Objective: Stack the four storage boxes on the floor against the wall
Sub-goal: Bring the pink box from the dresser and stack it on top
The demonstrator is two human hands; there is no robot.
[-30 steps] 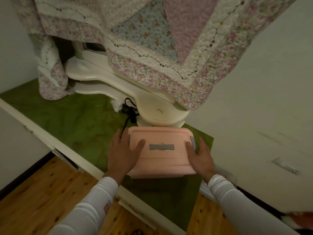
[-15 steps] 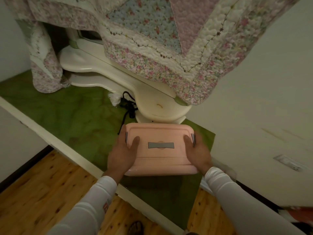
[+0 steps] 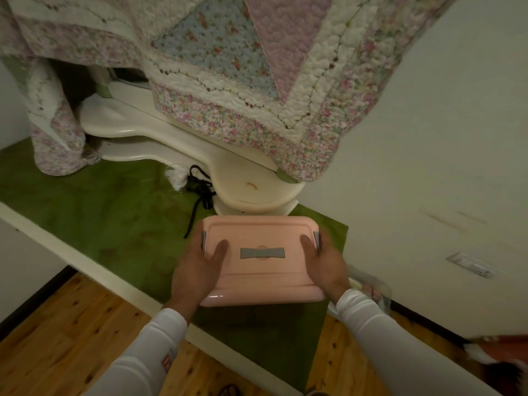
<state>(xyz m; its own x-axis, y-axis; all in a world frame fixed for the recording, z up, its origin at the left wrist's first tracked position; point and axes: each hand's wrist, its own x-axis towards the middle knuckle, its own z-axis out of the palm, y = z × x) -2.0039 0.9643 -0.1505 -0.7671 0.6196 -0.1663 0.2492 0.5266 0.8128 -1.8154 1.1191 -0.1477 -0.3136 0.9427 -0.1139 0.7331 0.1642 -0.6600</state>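
Note:
One pink storage box (image 3: 261, 270) with a grey handle on its lid and grey side latches is in the lower middle of the head view, over the green carpet near the wall. My left hand (image 3: 197, 270) grips its left end, thumb on the lid. My right hand (image 3: 325, 267) grips its right end the same way. What is under the box is hidden, and I cannot tell whether it rests on anything. No other storage box is visible.
A cream bed base (image 3: 251, 190) under a floral quilt (image 3: 257, 67) stands just behind the box. A black cord (image 3: 200, 190) lies by it. The white wall (image 3: 428, 167) with a socket (image 3: 471, 264) is right. A white threshold (image 3: 85, 270) divides the green carpet (image 3: 100, 210) from the wood floor (image 3: 71, 332).
Both hands have kept their grip on the pink box. The box has come slightly towards me and sits lower in view, a little away from the bed base.

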